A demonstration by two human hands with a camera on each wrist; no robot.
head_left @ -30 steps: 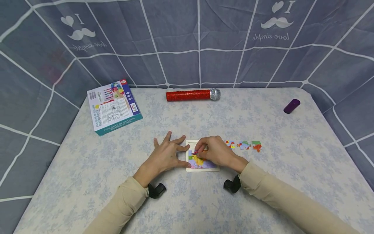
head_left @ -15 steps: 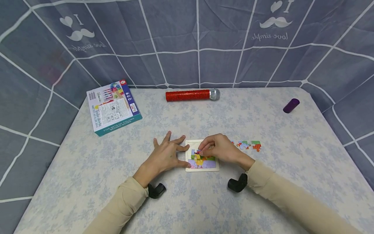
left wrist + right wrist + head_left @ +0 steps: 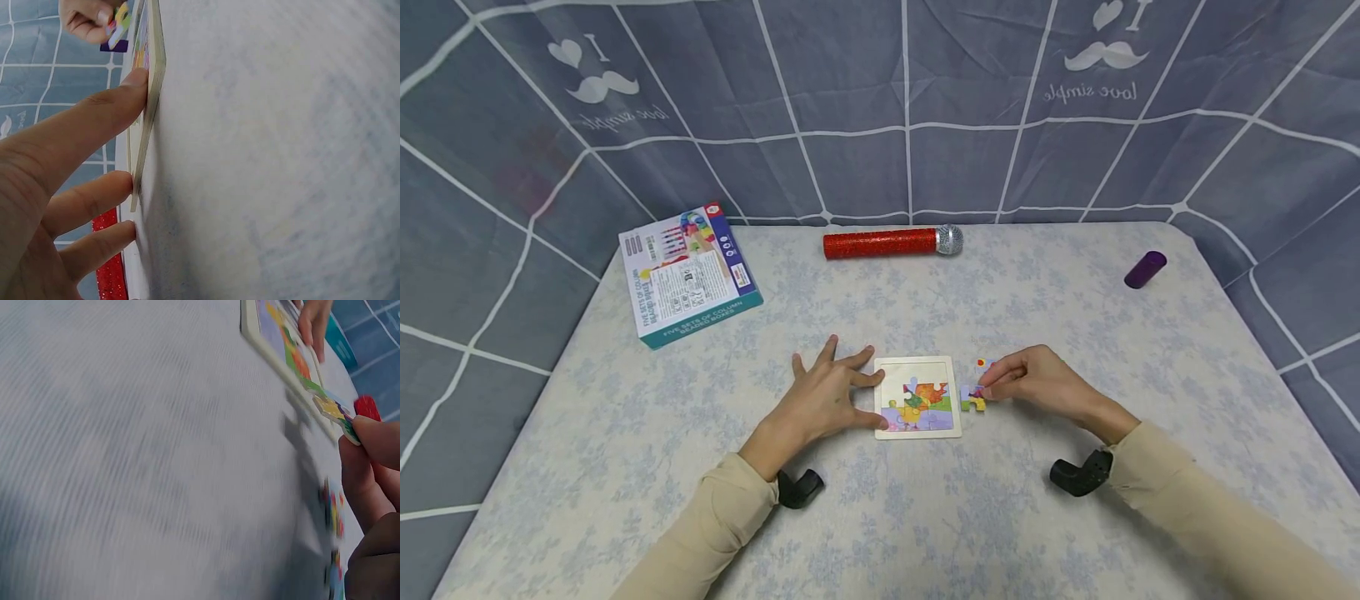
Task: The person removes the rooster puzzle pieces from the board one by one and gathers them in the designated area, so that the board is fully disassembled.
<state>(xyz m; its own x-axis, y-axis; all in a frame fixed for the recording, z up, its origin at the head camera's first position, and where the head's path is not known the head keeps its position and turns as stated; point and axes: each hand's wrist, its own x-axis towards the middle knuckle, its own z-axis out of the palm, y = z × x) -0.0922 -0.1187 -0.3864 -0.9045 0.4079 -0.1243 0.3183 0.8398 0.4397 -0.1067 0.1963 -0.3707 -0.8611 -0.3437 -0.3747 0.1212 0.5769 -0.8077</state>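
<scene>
A jigsaw puzzle tray (image 3: pixel 917 370) with a pale wooden border lies on the table; its lower part and middle right hold joined, colourful pieces, while bare wood shows at the top and left. My left hand (image 3: pixel 823 400) is spread at the tray's left side, thumb and a fingertip touching the border. My right hand (image 3: pixel 1045 387) is just right of the tray, pinching a yellow, green and purple puzzle piece (image 3: pixel 973 398) between thumb and fingers. In the right wrist view this puzzle piece (image 3: pixel 334 412) is held above the table, overlapping the tray's edge.
Loose puzzle pieces (image 3: pixel 336 512) lie beyond the right hand, mostly hidden by it in the head view. Towards the back are a boxed bead set (image 3: pixel 688 279), a red glittery microphone (image 3: pixel 880 243) and a purple cylinder (image 3: pixel 1146 270). A grey-blue curtain (image 3: pixel 850 75) hangs behind.
My right hand has lifted the puzzle piece out of the tray's left part and carried it right, past the border. The left hand has stayed at the tray's edge.
</scene>
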